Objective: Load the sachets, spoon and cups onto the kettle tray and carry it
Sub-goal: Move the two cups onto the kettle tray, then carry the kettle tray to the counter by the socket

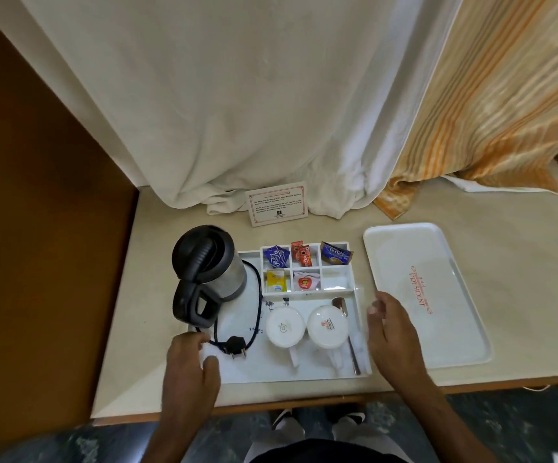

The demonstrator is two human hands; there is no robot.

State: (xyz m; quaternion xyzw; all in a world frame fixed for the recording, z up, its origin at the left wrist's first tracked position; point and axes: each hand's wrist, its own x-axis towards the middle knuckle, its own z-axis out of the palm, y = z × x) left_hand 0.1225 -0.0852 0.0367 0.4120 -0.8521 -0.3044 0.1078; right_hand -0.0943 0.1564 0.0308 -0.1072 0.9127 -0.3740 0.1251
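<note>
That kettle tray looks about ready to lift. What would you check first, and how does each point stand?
1. Sachets in the compartments: ok.
2. Two cups upside down on the kettle tray: ok.
3. Spoon lying beside the right cup: ok.
4. Kettle upright on the tray: ok.
5. Cord and plug lying loose near the front-left corner: not ok, may slip off.
6. Left hand at the left edge, right hand at the right edge; firm grip: cannot tell.

Soft even light, wide-angle edge distortion
</note>
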